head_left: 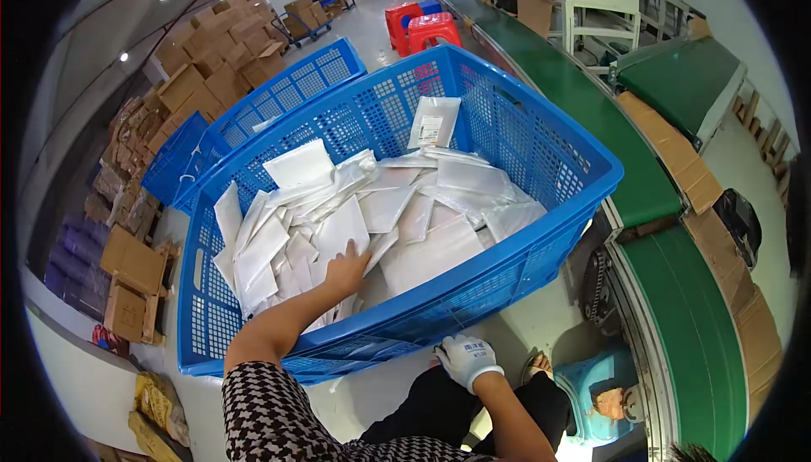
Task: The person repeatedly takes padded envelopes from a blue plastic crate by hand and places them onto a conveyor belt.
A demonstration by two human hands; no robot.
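Observation:
A big blue plastic basket [541, 242] stands in front of me, with a heap of flat white packets [439, 255] in clear wrapping inside. My left hand [346, 271], bare, reaches over the near rim into the heap. Its fingers are apart, and one lies stretched on a white packet [341, 227]; no grip on it shows. Against the far wall of the basket leans a packet with a printed label [431, 128]. My right hand [467, 361], in a white glove, rests on my knee below the rim with nothing visible in it.
To the right runs a green conveyor belt [684, 310], with cardboard strips [735, 289] along its far edge. More blue baskets [296, 82] stand behind on the left. Red stools [432, 33] and stacked cartons [224, 44] are farther back. A light-blue stool [591, 377] stands by my foot.

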